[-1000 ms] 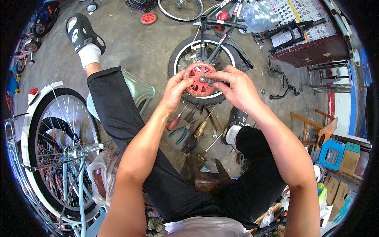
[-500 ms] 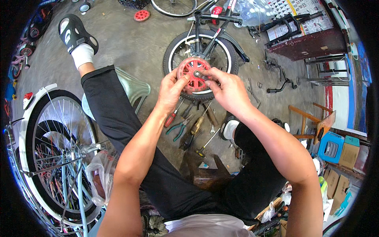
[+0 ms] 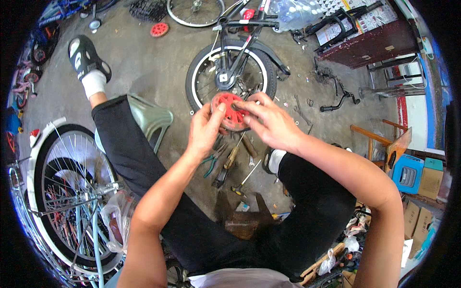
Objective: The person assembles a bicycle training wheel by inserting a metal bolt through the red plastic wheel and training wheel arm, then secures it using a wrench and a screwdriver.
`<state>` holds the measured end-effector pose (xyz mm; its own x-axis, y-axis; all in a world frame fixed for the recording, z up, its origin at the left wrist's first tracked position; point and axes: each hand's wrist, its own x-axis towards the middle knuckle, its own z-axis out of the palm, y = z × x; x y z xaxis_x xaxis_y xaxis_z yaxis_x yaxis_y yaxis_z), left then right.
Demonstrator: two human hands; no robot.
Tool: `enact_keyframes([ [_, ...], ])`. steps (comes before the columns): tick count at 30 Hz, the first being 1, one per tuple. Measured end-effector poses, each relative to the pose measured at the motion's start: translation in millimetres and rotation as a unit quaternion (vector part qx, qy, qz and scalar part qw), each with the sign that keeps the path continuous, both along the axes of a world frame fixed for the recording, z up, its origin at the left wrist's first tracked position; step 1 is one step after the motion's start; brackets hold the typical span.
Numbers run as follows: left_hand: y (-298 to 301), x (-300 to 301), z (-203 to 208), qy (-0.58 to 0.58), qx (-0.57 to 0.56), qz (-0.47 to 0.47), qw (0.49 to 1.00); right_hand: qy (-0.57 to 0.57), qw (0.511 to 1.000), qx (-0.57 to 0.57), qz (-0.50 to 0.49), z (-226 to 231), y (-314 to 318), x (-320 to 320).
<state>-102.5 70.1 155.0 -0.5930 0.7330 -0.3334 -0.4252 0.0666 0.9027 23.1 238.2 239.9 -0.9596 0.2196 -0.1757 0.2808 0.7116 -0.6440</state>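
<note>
A small red spoked wheel (image 3: 224, 101) with a greyish rim is up in front of me, over the lower part of a bicycle's tyre. My left hand (image 3: 205, 130) is closed on its left side, thumb on the face and fingers behind. The fingers of my right hand (image 3: 274, 124) come together at the wheel's hub and right side. A small dark bit shows at those fingertips, too blurred to name, and the hub is mostly covered. Beneath lie pliers (image 3: 209, 164), screwdrivers (image 3: 232, 157) and a wrench (image 3: 251, 161) on the floor.
A black bicycle frame (image 3: 243, 45) lies ahead with its wheel. Another red wheel (image 3: 159, 30) is on the floor farther off. At left stands a bicycle wheel (image 3: 36, 180) with a white mudguard, near a pale green stool (image 3: 149, 115). A blue stool (image 3: 407, 175) is at right.
The red wheel has come lower and tilted, both hands moving with it. My right fingers now cover more of the hub. The whole view has shifted a little.
</note>
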Motion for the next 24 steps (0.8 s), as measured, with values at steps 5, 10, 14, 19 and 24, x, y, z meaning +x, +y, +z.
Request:
enact_keyframes([
  [5,68.6,43.2,13.0,0.044,-0.082,-0.028,0.995,0.06,0.998,0.018,-0.005,-16.2,51.5,60.5],
  [10,179.8,97.9,12.2,0.215,-0.181,-0.125,0.952,0.152,0.949,0.009,-0.277,-91.6,89.9,126.1],
  [14,245.5,129.9,-26.1,0.336,-0.229,-0.198,0.892,0.197,0.858,-0.054,-0.47,-162.5,112.7,146.0],
  [19,297.1,141.0,-92.7,0.322,-0.199,-0.264,0.887,0.213,0.76,-0.203,-0.58,-240.6,140.8,156.9],
  [24,312.2,151.4,-138.0,0.413,-0.194,-0.315,0.832,0.274,0.56,-0.427,-0.656,-269.0,153.5,173.3],
])
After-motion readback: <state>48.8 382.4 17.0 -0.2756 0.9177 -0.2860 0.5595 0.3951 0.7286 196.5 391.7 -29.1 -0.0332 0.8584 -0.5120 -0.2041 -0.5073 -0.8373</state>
